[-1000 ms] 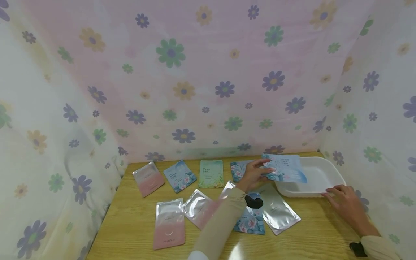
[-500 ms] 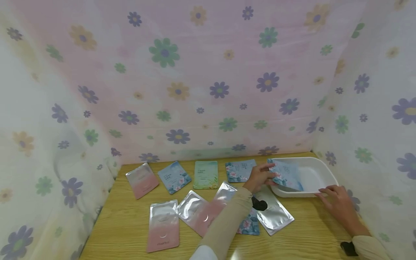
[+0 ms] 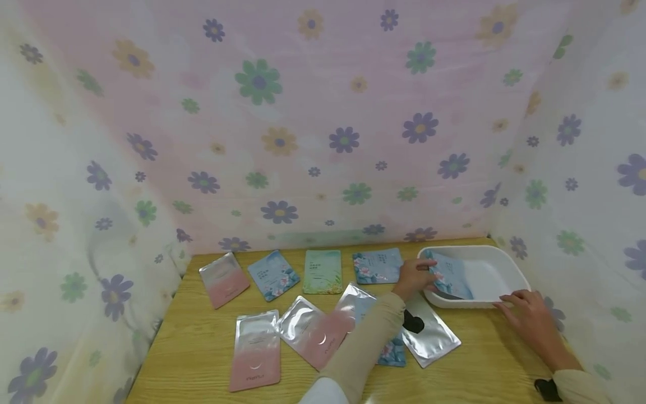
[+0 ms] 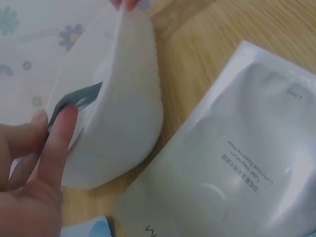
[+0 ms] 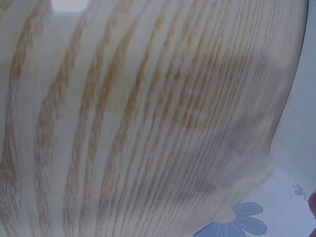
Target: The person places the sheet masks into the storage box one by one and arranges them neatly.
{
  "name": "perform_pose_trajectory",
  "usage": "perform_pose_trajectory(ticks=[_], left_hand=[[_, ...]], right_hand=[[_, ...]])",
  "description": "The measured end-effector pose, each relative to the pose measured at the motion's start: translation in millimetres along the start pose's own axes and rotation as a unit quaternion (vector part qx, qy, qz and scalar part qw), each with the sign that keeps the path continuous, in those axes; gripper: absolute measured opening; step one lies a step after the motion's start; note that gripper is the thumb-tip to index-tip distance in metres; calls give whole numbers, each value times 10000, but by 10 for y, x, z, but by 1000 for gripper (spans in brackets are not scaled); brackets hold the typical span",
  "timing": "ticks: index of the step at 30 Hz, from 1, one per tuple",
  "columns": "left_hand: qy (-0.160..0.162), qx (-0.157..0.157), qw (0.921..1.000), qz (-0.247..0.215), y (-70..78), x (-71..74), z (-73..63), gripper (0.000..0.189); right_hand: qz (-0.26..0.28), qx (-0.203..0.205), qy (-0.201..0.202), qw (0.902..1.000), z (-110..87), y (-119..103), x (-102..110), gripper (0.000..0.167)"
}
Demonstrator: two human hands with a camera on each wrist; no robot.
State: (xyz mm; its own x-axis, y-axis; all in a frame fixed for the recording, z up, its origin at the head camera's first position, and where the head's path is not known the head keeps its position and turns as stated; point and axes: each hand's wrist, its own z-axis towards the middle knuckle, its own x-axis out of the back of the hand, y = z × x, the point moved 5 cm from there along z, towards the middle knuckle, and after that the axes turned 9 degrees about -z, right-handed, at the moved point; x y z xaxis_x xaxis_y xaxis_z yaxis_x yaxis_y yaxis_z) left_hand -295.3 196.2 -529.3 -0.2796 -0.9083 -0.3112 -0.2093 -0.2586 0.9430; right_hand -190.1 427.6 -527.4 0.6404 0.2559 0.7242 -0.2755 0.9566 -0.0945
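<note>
Placing a blue packet [image 3: 451, 275] in the white tub [image 3: 492, 274] seems the step in hand. The right grip [image 3: 530, 314] pinches the tub's near rim; at its left end, the left grip [image 3: 414, 279] is clamped on the packet, which tilts partly inside. The next move probably calls for laying it flat and letting go.

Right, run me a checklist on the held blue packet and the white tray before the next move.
1. Left grip pinching the blue packet: ok.
2. Right grip holding the white tray by its rim: ok.
3. Blue packet released: not ok, held at its left edge.
4. Tray floor beneath the packet: cannot tell, hidden.
5. Green packet clear of the tray: ok.
</note>
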Motion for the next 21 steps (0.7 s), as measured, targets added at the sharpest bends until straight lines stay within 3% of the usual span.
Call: perform_pose_trajectory(ticks=[3, 7, 11, 14, 16, 17, 19, 21], left_hand=[[510, -200, 9970, 553, -53, -49, 55, 42], [1038, -492, 9873, 1097, -56, -86, 90, 50], [1041, -490, 9853, 1259, -16, -143, 65, 52], [804, -429, 9775, 1902, 35, -183, 40, 49], [629, -478, 9625, 2595, 68, -216, 31, 46], [537, -508, 9513, 2992, 84, -233, 28, 45], [377, -624, 9227, 3785, 118, -268, 18, 41], [222, -792, 8849, 4585, 145, -313, 6, 34]], right_hand=[[98, 109, 45, 9999, -20, 7, 20, 25], [186, 167, 67, 9997, -12, 1, 24, 25], [93, 83, -12, 9999, -10, 2, 33, 25], [12, 13, -126, 9999, -11, -3, 28, 26], [-21, -35, -184, 9998, -14, -4, 27, 27], [-22, -51, -207, 9998, -13, -6, 27, 27], [-30, -80, -234, 9997, -14, -10, 25, 27], [-38, -78, -243, 9997, -11, -15, 23, 27]])
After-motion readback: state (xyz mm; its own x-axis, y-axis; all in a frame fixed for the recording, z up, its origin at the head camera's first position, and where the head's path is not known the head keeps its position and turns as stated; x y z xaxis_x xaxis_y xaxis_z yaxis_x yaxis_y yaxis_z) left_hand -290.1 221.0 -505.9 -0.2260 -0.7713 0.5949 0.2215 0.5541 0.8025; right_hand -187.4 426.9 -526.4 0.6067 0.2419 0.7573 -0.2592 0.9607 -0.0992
